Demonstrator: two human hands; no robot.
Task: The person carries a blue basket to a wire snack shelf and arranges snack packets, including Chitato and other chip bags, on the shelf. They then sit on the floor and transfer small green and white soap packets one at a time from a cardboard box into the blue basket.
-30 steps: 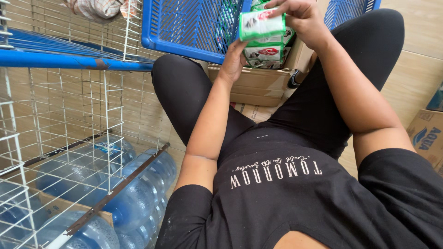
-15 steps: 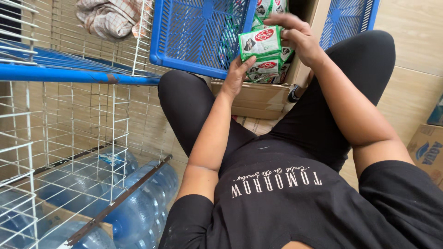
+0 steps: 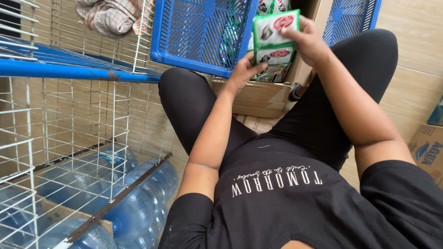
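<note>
Right hand (image 3: pixel 308 44) is gripping a green-and-white sachet pack (image 3: pixel 273 28) at the far side, fingers closed on its right edge. Left hand (image 3: pixel 244 73) is touching the lower packs (image 3: pixel 276 57) from the left, fingers loosely curled, grip unclear. Packs are sitting over a cardboard box (image 3: pixel 260 94), right of a blue crate (image 3: pixel 203 32). Water jugs (image 3: pixel 134 207) are lying near left.

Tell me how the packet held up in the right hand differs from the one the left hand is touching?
The upper packet is lifted clear, gripped at its edge by the right hand; the lower packet sits beneath it, at the cardboard box, under the fingertips of the left hand. The upper one shows its whole face; the lower one is partly covered. Both are green and white with a red oval mark.
</note>
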